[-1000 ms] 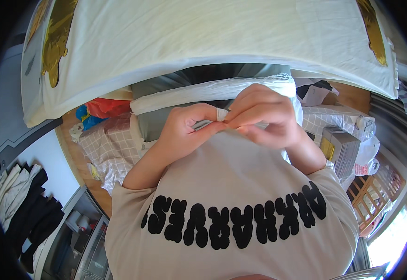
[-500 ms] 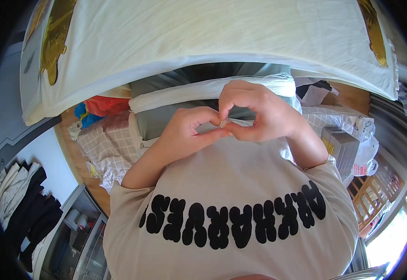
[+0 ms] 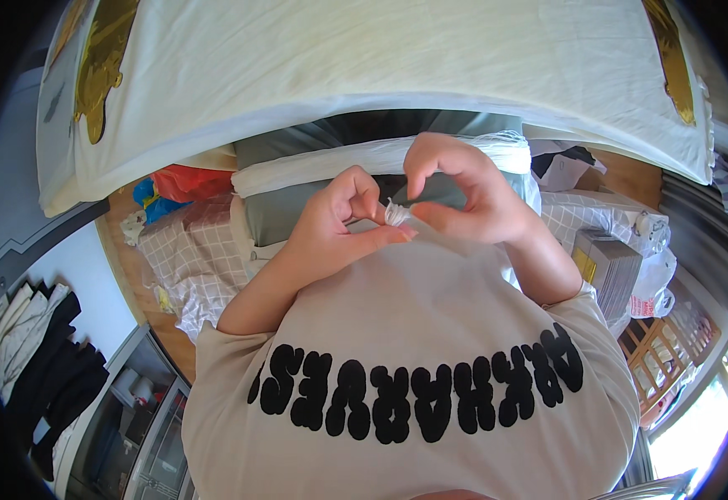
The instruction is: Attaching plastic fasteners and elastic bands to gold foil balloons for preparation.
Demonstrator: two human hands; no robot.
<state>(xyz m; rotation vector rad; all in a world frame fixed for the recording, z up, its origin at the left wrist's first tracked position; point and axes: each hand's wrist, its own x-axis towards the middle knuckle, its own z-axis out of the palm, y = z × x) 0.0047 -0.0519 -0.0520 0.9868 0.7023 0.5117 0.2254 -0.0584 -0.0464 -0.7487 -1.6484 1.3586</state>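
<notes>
My left hand (image 3: 331, 223) pinches a small wound bundle of white string (image 3: 396, 214) between thumb and fingers, in front of my chest. Loose strands stick up from its top. Close on its right, my right hand (image 3: 472, 196) has thumb and forefinger apart with a gap between them. The right thumb tip comes very near the bundle; whether it touches I cannot tell. Behind both hands, a long hank of white string (image 3: 322, 167) lies across my lap over grey-green cloth (image 3: 276, 215). The right hand hides part of the hank.
A table with a cream cloth (image 3: 381, 58) and gold decorations stands ahead. Checked covers lie on both sides; a red bag (image 3: 193, 183) is at left. To the right are a grey box (image 3: 607, 265), a clear plastic bag (image 3: 654, 279) and a wooden rack (image 3: 662, 354).
The right thumb and forefinger have parted and drawn back from the left fingertips. The small string bundle, mostly hidden before, now shows in the left hand's pinch.
</notes>
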